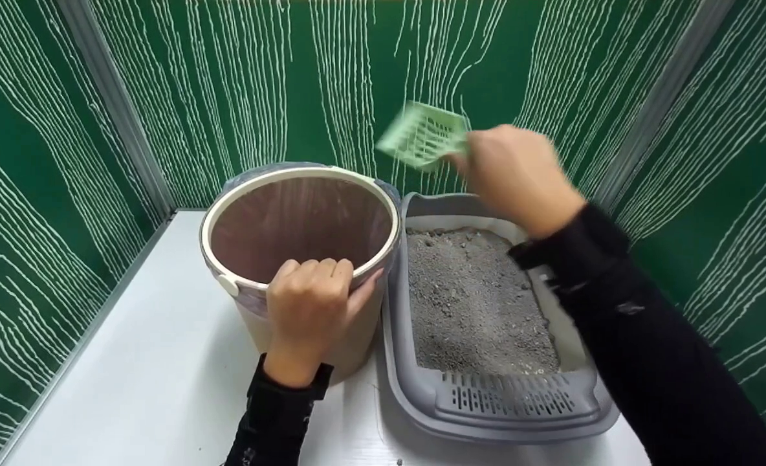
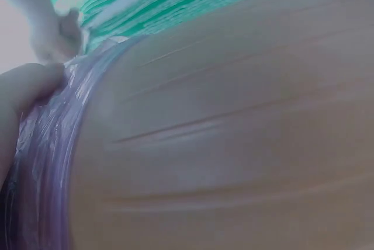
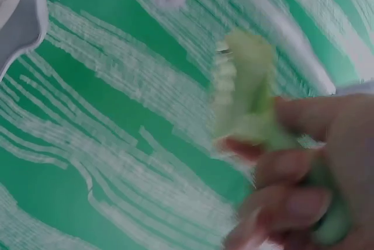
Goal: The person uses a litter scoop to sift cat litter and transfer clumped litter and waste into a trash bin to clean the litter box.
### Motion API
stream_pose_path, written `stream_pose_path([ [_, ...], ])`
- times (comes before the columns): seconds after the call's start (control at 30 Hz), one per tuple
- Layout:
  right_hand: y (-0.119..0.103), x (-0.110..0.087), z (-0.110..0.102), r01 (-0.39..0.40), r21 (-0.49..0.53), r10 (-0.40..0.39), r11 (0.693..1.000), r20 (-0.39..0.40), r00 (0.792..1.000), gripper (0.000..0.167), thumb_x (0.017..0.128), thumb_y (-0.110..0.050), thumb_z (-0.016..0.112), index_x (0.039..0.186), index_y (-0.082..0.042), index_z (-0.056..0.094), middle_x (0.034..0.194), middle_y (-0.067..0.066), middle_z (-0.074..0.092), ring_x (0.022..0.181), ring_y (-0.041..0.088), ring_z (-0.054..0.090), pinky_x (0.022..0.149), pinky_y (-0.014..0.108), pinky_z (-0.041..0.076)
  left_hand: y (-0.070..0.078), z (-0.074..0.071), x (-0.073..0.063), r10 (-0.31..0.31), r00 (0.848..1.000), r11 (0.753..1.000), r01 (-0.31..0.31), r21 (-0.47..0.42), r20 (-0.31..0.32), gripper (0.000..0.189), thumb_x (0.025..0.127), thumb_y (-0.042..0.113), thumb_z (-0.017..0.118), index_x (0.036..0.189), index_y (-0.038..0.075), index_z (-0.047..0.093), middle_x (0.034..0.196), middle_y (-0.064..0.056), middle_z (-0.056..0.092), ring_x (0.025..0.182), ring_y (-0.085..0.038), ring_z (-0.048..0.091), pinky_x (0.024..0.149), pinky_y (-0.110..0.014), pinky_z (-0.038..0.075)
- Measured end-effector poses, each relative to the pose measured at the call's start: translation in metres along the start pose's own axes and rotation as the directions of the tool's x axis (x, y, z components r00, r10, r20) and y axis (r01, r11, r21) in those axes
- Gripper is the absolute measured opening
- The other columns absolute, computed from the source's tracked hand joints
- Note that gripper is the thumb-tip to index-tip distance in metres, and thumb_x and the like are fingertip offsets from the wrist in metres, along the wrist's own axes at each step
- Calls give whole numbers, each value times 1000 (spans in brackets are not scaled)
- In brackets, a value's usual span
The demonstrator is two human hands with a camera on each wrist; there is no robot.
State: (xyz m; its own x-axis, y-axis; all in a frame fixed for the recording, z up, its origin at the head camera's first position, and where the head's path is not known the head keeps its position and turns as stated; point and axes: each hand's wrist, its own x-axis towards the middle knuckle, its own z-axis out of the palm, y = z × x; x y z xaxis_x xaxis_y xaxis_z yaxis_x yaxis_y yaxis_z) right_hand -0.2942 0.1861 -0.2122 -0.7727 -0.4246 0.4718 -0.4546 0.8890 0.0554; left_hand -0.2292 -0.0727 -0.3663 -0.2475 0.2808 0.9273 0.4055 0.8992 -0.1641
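Here, left hand (image 1: 308, 304) grips bin (image 1: 355, 336) — apparently to steady it; right hand (image 1: 515, 175) grips scoop (image 1: 427, 134) near bin — blurred, load unclear.

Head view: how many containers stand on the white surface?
2: the beige bin, on the left, and the grey litter tray, just to its right. Anything small behind the bin would be hidden.
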Motion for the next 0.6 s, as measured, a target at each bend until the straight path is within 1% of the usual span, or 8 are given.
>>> stream_pose_path([
  [0.03, 9, -4, -4, -66, -6, 66, 998, 73, 995, 35, 110, -23, 60, 94, 6, 70, 63, 4, 50, 48, 16, 41, 41, 34, 41, 0, 0, 0, -1, 1000, 1000, 1, -1, -2, 54, 92, 43, 82, 63, 12, 49, 54, -2, 44, 46, -23, 48, 50, -38, 36],
  [0.1, 26, -11, -7, -166, -32, 169, 986, 212, 962, 36, 110, -23, 59, 86, 3, 66, 65, 6, 52, 50, 17, 44, 42, 35, 44, 0, 0, 0, -3, 1000, 1000, 3, 0, -4, 54, 93, 43, 81, 63, 12, 49, 54, -1, 43, 46, -23, 48, 50, -38, 36],
  [0.17, 41, -18, -5, -222, -62, 229, 973, 356, 906, 37, 109, -24, 59, 81, -1, 63, 68, 7, 55, 53, 19, 49, 46, 36, 49, -1, 0, 0, -5, 1000, 1000, 5, 3, -3, 55, 93, 43, 81, 63, 12, 48, 54, -1, 43, 46, -23, 47, 50, -39, 36],
  [0.3, 60, -34, 14, -310, -115, 316, 944, 584, 747, 59, 104, -55, 64, 83, 0, 64, 75, 14, 64, 64, 27, 64, 60, 44, 59, -2, 0, 0, -7, 1000, 1000, 7, 9, 3, 54, 93, 43, 81, 63, 12, 48, 54, -1, 42, 46, -23, 46, 50, -39, 35],
  [0.4, 67, -49, 30, -374, -138, 355, 917, 711, 607, 89, 82, -86, 63, 90, 3, 69, 82, 17, 69, 70, 30, 70, 71, 50, 61, -2, 0, 1, 2, 1000, 1000, -2, 13, 2, 55, 93, 44, 81, 63, 12, 47, 54, -1, 42, 45, -23, 46, 50, -38, 35],
  [0.47, 71, -61, 38, -398, -133, 349, 908, 767, 538, 98, 72, -94, 62, 90, 2, 69, 81, 16, 70, 69, 28, 70, 73, 50, 61, -1, 1, 2, 8, 1000, 1000, -8, 16, 1, 56, 94, 45, 80, 63, 12, 47, 54, -1, 42, 45, -22, 45, 50, -37, 35],
  [0.53, 71, -75, 46, -423, -109, 334, 900, 795, 506, 91, 70, -93, 63, 81, -4, 69, 78, 13, 71, 65, 24, 70, 70, 45, 61, -2, 1, 2, 10, 1000, 1000, -10, 16, 0, 56, 94, 45, 80, 63, 12, 47, 54, -1, 42, 45, -22, 46, 50, -37, 35],
  [0.6, 70, -89, 52, -432, -70, 315, 899, 788, 529, 79, 73, -88, 70, 73, -9, 66, 74, 11, 70, 61, 21, 67, 64, 40, 59, -2, 0, 2, 8, 1000, 1000, -8, 17, 3, 56, 95, 45, 79, 63, 12, 48, 54, -1, 43, 45, -23, 46, 50, -37, 35],
])
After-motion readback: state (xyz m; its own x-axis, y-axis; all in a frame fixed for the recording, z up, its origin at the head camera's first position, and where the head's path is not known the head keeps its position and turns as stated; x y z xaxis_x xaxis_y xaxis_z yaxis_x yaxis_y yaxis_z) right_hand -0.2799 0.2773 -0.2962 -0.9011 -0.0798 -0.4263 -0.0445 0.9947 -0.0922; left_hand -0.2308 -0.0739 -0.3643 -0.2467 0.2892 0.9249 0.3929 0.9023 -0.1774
